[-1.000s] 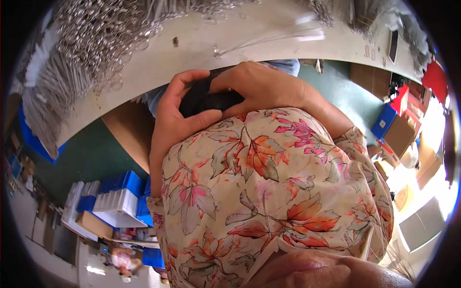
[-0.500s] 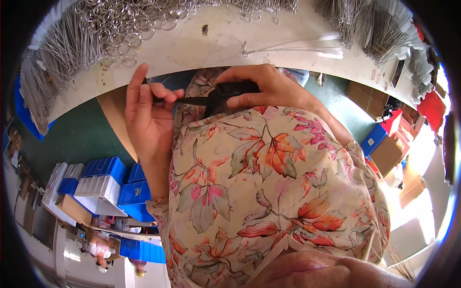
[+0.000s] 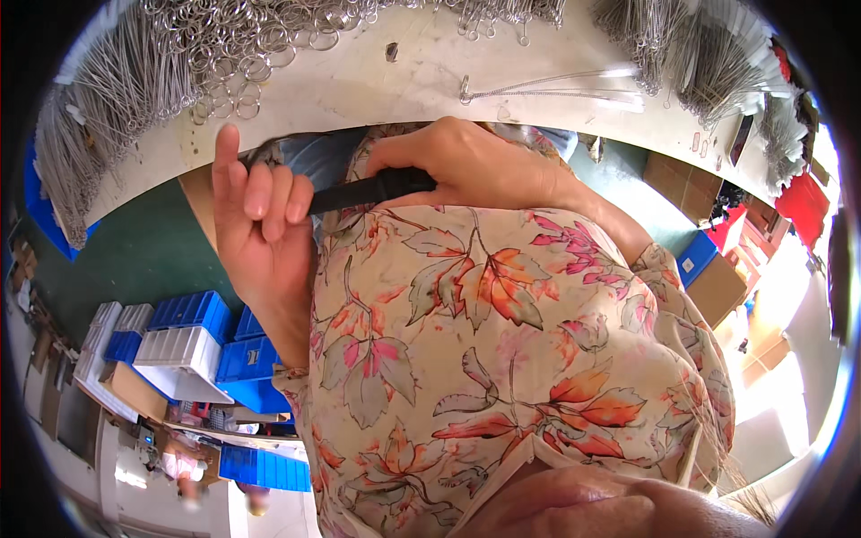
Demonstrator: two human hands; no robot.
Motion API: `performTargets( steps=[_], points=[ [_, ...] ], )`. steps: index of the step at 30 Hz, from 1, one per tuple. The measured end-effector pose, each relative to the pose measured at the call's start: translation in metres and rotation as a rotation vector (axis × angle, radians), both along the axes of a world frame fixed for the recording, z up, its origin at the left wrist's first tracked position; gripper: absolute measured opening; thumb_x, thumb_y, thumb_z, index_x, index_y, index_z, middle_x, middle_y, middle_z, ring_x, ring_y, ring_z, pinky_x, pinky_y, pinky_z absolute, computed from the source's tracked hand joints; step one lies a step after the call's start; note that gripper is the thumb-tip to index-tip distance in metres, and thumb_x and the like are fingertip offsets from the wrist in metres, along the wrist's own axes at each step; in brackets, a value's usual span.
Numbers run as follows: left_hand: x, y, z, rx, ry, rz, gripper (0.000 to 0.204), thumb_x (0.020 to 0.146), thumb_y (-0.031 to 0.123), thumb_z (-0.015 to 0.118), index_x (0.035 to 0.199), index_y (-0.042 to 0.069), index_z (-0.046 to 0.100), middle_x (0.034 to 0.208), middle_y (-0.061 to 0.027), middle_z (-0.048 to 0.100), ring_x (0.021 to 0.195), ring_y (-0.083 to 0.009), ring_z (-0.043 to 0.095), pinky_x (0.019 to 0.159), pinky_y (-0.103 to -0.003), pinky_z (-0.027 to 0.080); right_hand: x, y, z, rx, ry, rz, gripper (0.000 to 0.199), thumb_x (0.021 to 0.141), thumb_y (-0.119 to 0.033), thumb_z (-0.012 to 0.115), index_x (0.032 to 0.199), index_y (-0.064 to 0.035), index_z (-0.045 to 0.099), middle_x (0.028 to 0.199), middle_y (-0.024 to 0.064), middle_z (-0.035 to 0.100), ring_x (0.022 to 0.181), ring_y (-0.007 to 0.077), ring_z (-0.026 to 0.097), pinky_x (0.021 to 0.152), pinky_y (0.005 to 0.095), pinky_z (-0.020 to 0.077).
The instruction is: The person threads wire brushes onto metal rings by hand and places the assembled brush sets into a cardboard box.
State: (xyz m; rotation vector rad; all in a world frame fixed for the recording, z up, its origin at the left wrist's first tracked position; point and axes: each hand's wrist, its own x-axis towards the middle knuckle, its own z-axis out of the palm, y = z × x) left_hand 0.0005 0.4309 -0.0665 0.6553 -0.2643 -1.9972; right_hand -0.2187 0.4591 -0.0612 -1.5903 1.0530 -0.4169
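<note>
A black strap (image 3: 350, 194) stretches between my hands in front of my floral shirt, just below the table's near edge. My left hand (image 3: 265, 220) has its fingers curled around the strap's left end, while its index finger points up. Around the thicker right part of the strap, which looks like a buckle, my right hand (image 3: 471, 166) is closed. The palm and fingers hide most of that part. What lies inside the curled left fingers is also hidden.
On the white table (image 3: 377, 90) lie piled metal rings (image 3: 238, 54), bundles of thin wire pieces (image 3: 152, 81) and a few loose wires (image 3: 547, 87). Blue and white bins (image 3: 193, 359) stand at the left. Cardboard boxes (image 3: 686, 193) are at the right. Other people are at the lower left.
My left hand has moved slightly left and curled more around the strap. My right hand has turned and shifted left, now covering the buckle-like part. The strap looks flatter and straighter.
</note>
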Motion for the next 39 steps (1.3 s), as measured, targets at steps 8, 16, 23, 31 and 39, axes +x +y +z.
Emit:
performTargets(
  steps=[8, 16, 23, 31, 39],
  points=[
    [0.011, 0.023, -0.011, -0.021, -0.108, 0.025, 0.034, 0.096, 0.016, 0.039, 0.129, 0.012, 0.044, 0.058, 0.0049, 0.039, 0.044, -0.0042, 0.028, 0.049, -0.022, 0.033, -0.002, 0.004, -0.005, 0.018, -0.071, -0.027, 0.031, 0.078, -0.023, 0.067, 0.102, -0.0058, 0.059, 0.079, 0.0135, 0.062, 0.065, 0.0282, 0.056, 0.062, 0.0349, 0.0453],
    [0.008, 0.005, -0.003, -0.092, -0.116, 0.007, 0.036, 0.097, 0.014, 0.036, 0.133, 0.010, 0.038, 0.055, 0.0051, 0.036, 0.044, -0.0038, 0.027, 0.047, -0.021, 0.029, 0.011, -0.006, -0.003, 0.069, -0.040, 0.142, 0.031, 0.083, -0.033, 0.059, 0.101, -0.0068, 0.059, 0.082, 0.0152, 0.063, 0.072, 0.0338, 0.058, 0.066, 0.0385, 0.0459],
    [0.014, 0.011, -0.007, -0.049, -0.162, 0.059, 0.037, 0.096, 0.013, 0.037, 0.133, 0.011, 0.039, 0.054, 0.0064, 0.034, 0.043, -0.0045, 0.025, 0.046, -0.022, 0.029, 0.018, 0.000, -0.018, -0.081, -0.044, 0.028, 0.029, 0.081, -0.028, 0.062, 0.096, -0.0037, 0.059, 0.082, 0.0143, 0.062, 0.074, 0.0330, 0.059, 0.067, 0.0378, 0.0467],
    [0.013, 0.026, -0.010, 0.015, -0.151, 0.113, 0.036, 0.095, 0.012, 0.038, 0.131, 0.011, 0.041, 0.055, 0.0051, 0.035, 0.043, -0.0047, 0.026, 0.044, -0.022, 0.029, 0.013, 0.004, -0.013, -0.077, -0.118, -0.034, 0.022, 0.078, -0.019, 0.066, 0.091, -0.0022, 0.060, 0.078, 0.0131, 0.062, 0.068, 0.0282, 0.059, 0.063, 0.0331, 0.0470],
    [0.018, 0.028, -0.028, -0.049, -0.115, 0.072, 0.027, 0.094, 0.012, 0.039, 0.120, 0.006, 0.048, 0.057, 0.0030, 0.038, 0.045, -0.0057, 0.031, 0.051, -0.024, 0.035, -0.001, 0.003, -0.017, 0.039, -0.217, -0.020, 0.035, 0.072, -0.024, 0.073, 0.099, -0.0049, 0.060, 0.091, 0.0081, 0.065, 0.083, 0.0244, 0.062, 0.073, 0.0324, 0.0495]
  ],
)
